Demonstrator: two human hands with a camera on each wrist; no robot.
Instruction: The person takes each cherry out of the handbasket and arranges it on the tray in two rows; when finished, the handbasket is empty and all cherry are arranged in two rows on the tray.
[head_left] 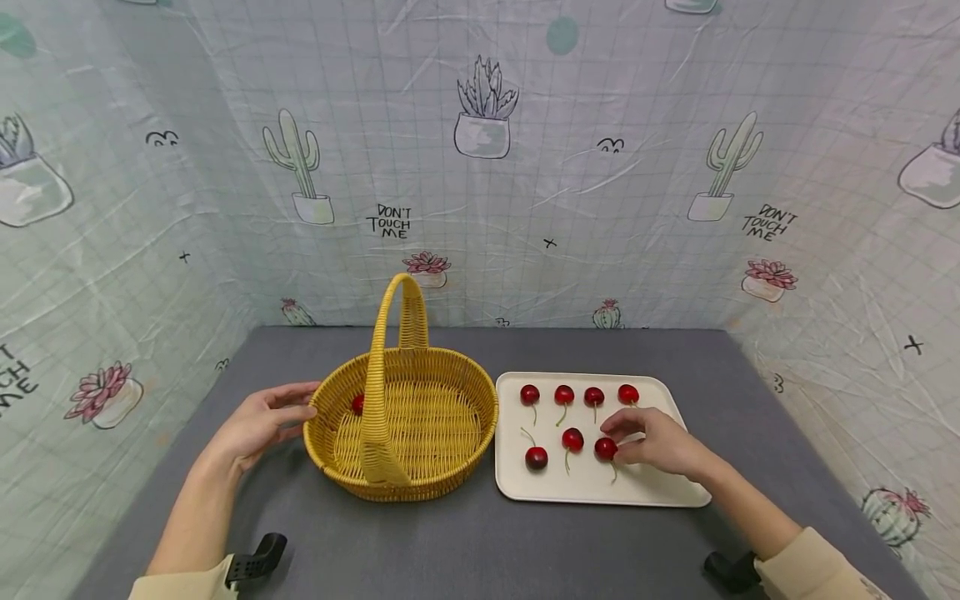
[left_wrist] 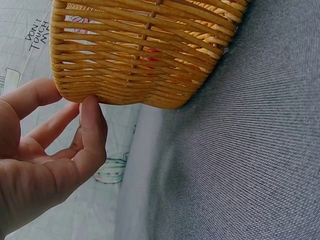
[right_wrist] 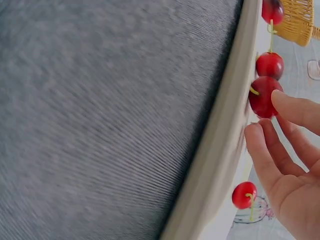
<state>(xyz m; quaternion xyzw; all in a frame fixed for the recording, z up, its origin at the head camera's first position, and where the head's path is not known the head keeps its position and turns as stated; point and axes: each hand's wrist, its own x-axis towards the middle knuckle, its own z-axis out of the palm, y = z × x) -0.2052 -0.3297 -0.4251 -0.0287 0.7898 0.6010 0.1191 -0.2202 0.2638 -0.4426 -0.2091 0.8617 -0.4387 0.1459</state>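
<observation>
My left hand (head_left: 255, 425) is at the left rim of a yellow wicker basket (head_left: 431, 483); its fingertips touch the rim and outer wall, as the left wrist view shows. Inside the basket lies one red cherry (head_left: 357, 405), partly hidden by the handle. Over a cream tray (head_left: 517, 487), my right hand (head_left: 660, 443) has its thumb and fingers spread around a dark red cherry (head_left: 605, 449) in the front row. In the right wrist view, one fingertip overlaps this cherry (right_wrist: 264, 97), while another finger stays apart from it.
Several more stemmed cherries lie on the tray, including one at the front left (head_left: 536, 458) and one at the back right (head_left: 628, 394). The basket's tall handle (head_left: 378, 400) arches over its middle. A patterned cloth (head_left: 525, 250) hangs behind the grey tabletop (head_left: 450, 550).
</observation>
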